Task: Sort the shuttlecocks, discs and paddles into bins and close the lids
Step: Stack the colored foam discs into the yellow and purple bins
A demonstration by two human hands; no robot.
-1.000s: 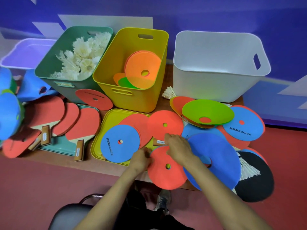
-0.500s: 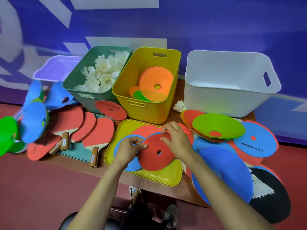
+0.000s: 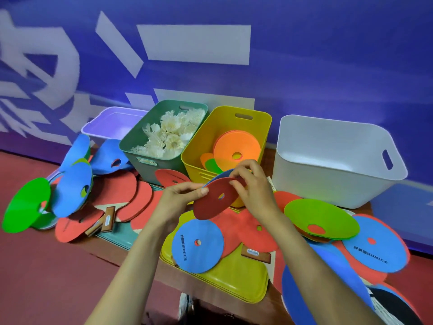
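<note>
Both hands hold a red disc (image 3: 214, 200) with a blue one behind it, tilted in the air in front of the yellow bin (image 3: 203, 146). My left hand (image 3: 180, 200) pinches the discs' left edge; my right hand (image 3: 253, 188) pinches the upper right edge. The yellow bin holds orange and green discs (image 3: 236, 146). The green bin (image 3: 140, 146) is full of white shuttlecocks (image 3: 168, 137). The white bin (image 3: 335, 160) at right looks empty. Red paddles (image 3: 126, 195) lie at the left on a teal lid.
A yellow lid (image 3: 239, 282) under my hands carries a blue disc (image 3: 198, 245), red discs and a paddle handle (image 3: 255, 253). More blue, green and red discs (image 3: 321, 219) pile up at right and at far left (image 3: 70, 191). A purple bin (image 3: 112, 123) stands behind.
Both hands lifted the red disc off the table pile and carried it up toward the yellow bin; the view tilted upward.
</note>
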